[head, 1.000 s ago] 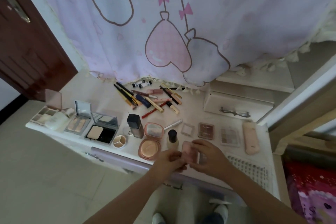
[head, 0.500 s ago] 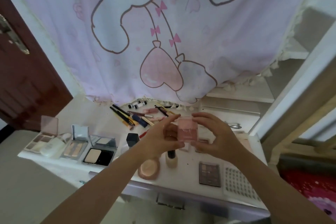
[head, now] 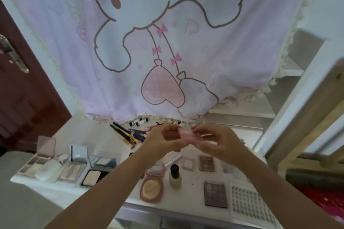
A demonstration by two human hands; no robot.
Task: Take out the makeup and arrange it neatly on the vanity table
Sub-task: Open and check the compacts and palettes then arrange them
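curtain (head: 167, 46): pale pink and white, brown-outlined cartoon animal, pink bows, pink heart balloon, cream tassel fringe
door (head: 24, 83): dark reddish brown, silver handle plate
vanity table (head: 78, 135): white
small case in both hands (head: 183, 135): translucent pink
round compact (head: 151, 188): rose-pink shell, beige powder, near the front edge
bottle (head: 175, 176): cream-beige body, black cap
dark palette (head: 215, 193): charcoal case, muted brownish pans, by the front edge
sheet at the front right corner (head: 249, 204): white, rows of small grey-green dots
black compact (head: 95, 175): black tray, cream powder
pencils at the back edge (head: 123, 134): black, yellow tips
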